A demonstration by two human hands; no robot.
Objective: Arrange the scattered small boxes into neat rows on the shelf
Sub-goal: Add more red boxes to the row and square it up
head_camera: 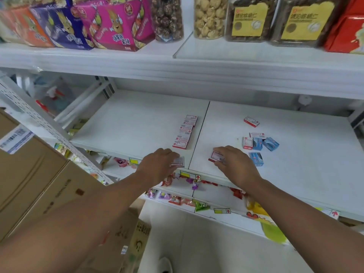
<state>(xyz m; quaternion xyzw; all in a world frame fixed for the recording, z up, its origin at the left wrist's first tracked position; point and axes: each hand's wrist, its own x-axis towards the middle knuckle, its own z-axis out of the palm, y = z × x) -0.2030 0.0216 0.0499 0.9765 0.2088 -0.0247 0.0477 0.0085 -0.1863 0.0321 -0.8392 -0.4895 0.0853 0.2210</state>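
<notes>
I see both hands over the front edge of the white shelf (137,123), well apart from each other. The left hand (157,164) sits at about 7 o'clock from the shelf's centre seam; its fingers are closed around a small red-and-white box (178,162) held at the shelf lip. The right hand (234,164) sits at about 5 o'clock from the seam; its fingertips pinch a second red-and-white box (216,157) that lies flat on the shelf surface.

At 12 o'clock from the left hand, I see a row of red-and-white boxes (185,132) running front to back, each touching the next, just left of the seam.

At 2 o'clock from the right hand lies a loose cluster (258,142): red-and-white and blue boxes, some touching, set at mixed angles. One blue box (256,159) lies just beside the right hand at 3 o'clock. A single red-and-white box (251,121) lies apart, at 12 o'clock from the cluster.

Jars (208,16) and snack cartons (118,26) stand on the upper shelf. Cardboard cartons (29,174) stand at 9 o'clock.
</notes>
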